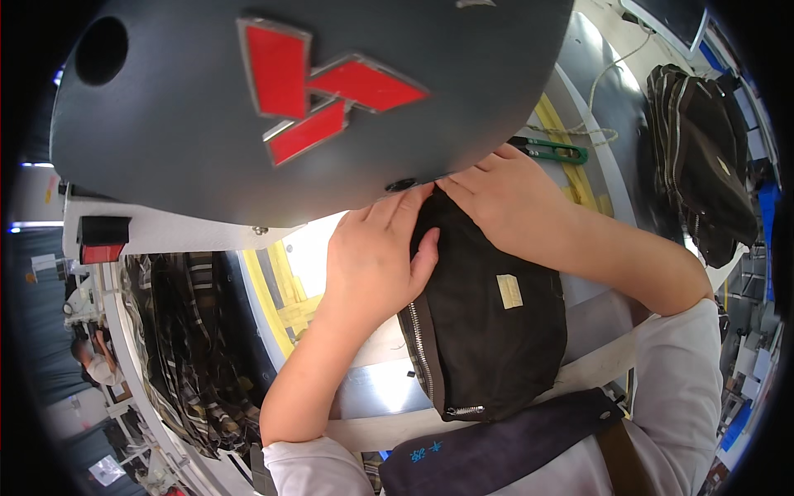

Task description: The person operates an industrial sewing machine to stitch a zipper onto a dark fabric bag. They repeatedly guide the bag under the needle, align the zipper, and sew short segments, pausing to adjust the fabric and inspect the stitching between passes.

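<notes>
A black cloth bag piece [504, 355] with a silver zipper [422, 347] along its left side and a small pale tag [510, 291] extends from under the machine head toward my body. My left hand [372, 256] lies at its upper left edge, fingers stretched forward and thumb spread over the cloth. From the right, my right hand [517, 198] presses on the far end with bent fingers, pinching the cloth there. The dark grey sewing machine head [331, 186], bearing a red emblem, covers the fingertips and the far end of the bag.
Green-handled thread snips [554, 151] lie beyond my right hand, near a loose cord [591, 99]. Dark zippered bags [703, 157] are stacked at the far right. Checked cloth pieces [194, 347] hang at the left. Yellow tape [277, 302] marks the machine bed.
</notes>
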`<state>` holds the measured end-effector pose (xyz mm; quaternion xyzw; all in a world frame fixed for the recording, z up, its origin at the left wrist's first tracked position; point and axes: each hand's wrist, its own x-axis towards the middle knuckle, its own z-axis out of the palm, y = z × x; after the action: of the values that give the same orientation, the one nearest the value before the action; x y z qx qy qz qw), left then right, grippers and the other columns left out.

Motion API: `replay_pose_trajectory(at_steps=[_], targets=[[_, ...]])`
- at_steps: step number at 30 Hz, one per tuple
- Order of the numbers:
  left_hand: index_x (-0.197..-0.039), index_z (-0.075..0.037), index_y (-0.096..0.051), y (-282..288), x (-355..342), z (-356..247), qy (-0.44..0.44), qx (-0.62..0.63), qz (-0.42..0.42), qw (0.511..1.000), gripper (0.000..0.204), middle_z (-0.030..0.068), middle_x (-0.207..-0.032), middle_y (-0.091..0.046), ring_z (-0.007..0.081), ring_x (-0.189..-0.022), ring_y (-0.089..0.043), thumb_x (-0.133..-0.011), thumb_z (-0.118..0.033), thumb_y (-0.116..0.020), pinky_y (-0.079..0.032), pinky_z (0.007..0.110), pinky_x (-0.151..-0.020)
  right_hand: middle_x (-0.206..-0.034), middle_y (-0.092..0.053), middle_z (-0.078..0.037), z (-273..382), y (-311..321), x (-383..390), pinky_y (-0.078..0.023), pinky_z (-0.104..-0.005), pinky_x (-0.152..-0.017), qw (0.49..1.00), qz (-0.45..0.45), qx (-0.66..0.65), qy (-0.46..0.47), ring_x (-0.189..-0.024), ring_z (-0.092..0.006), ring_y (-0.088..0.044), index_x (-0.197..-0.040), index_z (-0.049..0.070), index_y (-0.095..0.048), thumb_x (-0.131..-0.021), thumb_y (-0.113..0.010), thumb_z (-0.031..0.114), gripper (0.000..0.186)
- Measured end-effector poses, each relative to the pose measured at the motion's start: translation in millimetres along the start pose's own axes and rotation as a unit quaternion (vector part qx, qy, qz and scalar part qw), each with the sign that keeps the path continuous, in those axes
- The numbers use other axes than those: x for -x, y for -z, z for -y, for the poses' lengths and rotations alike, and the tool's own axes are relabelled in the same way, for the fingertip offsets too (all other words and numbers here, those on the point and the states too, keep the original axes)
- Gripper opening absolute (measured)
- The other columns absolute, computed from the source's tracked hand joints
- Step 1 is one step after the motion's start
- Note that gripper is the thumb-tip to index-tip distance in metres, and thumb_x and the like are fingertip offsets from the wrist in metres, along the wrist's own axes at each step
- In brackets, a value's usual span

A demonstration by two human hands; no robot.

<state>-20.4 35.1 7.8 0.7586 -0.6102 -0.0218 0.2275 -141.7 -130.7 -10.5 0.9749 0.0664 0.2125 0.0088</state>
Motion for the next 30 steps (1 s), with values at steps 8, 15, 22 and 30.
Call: replay_pose_trajectory(at_steps=[8, 15, 22, 30], targets=[[-0.106, -0.001, -0.067, 0, -1, 6, -0.021, 0.014, -0.017, 1.000, 0.031, 0.0104, -0.115, -0.065, 0.0311, -0.102, -0.062, -0.076, -0.006, -0.065, -0.049, 0.039, -0.090, -0.094, -0.056, -0.005, 0, -3, 2, -0.044, -0.0305, -0.076, 1.000, -0.002, 0.009, 0.003, -0.088, -0.0186, -0.054, -0.087, 0.002, -0.069, -0.077, -0.059, 0.015, 0.019], [-0.104, -0.001, -0.068, -1, -3, 0, -0.035, -0.032, -0.022, 0.999, 0.030, 0.0091, -0.114, -0.066, 0.0288, -0.099, -0.063, -0.074, -0.006, -0.067, -0.049, 0.037, -0.087, -0.092, -0.056, -0.006, 2, -9, 5, -0.044, -0.0304, -0.074, 0.999, -0.033, 0.010, -0.001, -0.086, -0.0195, -0.055, -0.086, 0.002, -0.069, -0.076, -0.059, 0.015, 0.019], [-0.105, -0.003, -0.067, -3, -2, 3, -0.042, -0.041, -0.032, 0.998, 0.032, 0.0068, -0.116, -0.064, 0.0287, -0.100, -0.063, -0.074, -0.008, -0.069, -0.049, 0.038, -0.087, -0.091, -0.056, -0.006, 2, -6, 4, -0.044, -0.0305, -0.074, 1.000, -0.002, 0.015, 0.002, -0.085, -0.0197, -0.055, -0.084, 0.003, -0.069, -0.076, -0.058, 0.015, 0.018], [-0.105, -0.003, -0.067, -1, -1, 4, -0.022, -0.018, -0.017, 0.999, 0.033, 0.0075, -0.114, -0.064, 0.0290, -0.100, -0.063, -0.073, -0.009, -0.071, -0.049, 0.038, -0.086, -0.091, -0.056, -0.005, 1, -4, 2, -0.044, -0.0315, -0.076, 1.000, 0.003, 0.018, 0.006, -0.086, -0.0194, -0.054, -0.083, 0.004, -0.070, -0.076, -0.059, 0.016, 0.018]])
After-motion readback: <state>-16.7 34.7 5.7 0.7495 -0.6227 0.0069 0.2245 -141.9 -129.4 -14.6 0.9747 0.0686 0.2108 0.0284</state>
